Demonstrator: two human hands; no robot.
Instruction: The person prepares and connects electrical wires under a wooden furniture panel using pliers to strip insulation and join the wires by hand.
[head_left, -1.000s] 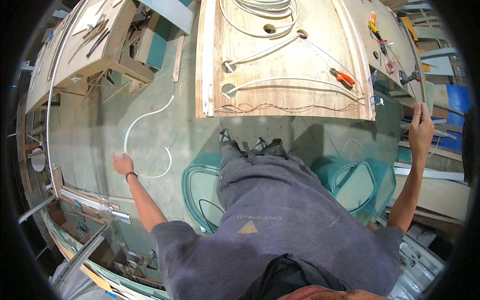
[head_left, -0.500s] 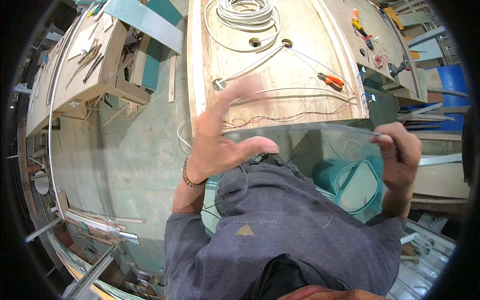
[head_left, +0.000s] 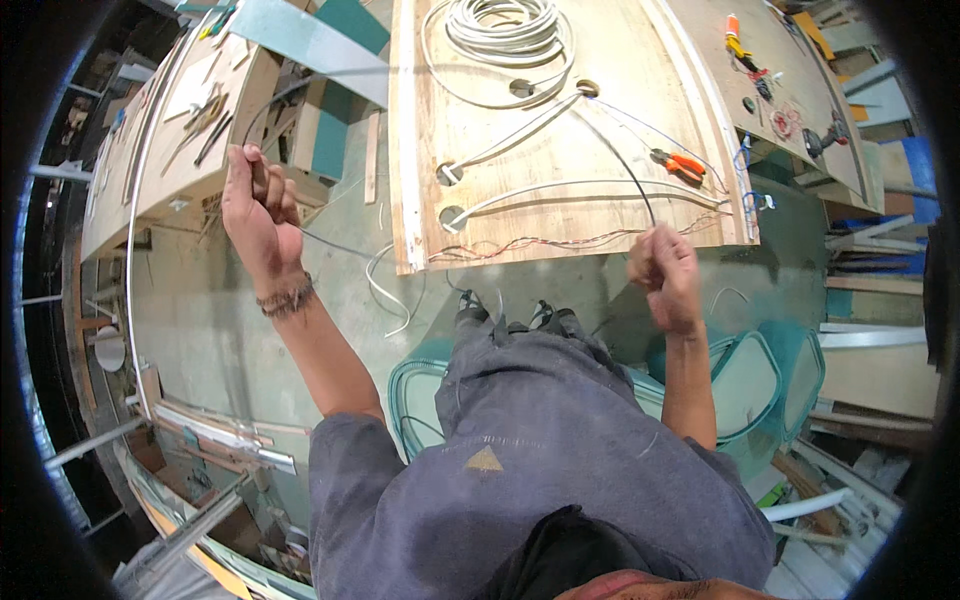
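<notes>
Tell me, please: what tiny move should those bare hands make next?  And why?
Maybe ease the bare right hand and bare left hand apart: thin dark cable curves away from both, bowing across the pale wooden panel, so it looks slack.

A thin, dark cable (head_left: 640, 186) curves over the tabletop (head_left: 550, 157) down to your right hand (head_left: 665, 275). Another dark stretch (head_left: 275, 99) arches up from your left hand (head_left: 262, 212).

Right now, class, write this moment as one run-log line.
left hand: raised, pinching thin dark cable | right hand: closed on thin dark strand | orange-handled pliers: lying on pale rectangular wooden panel
</notes>
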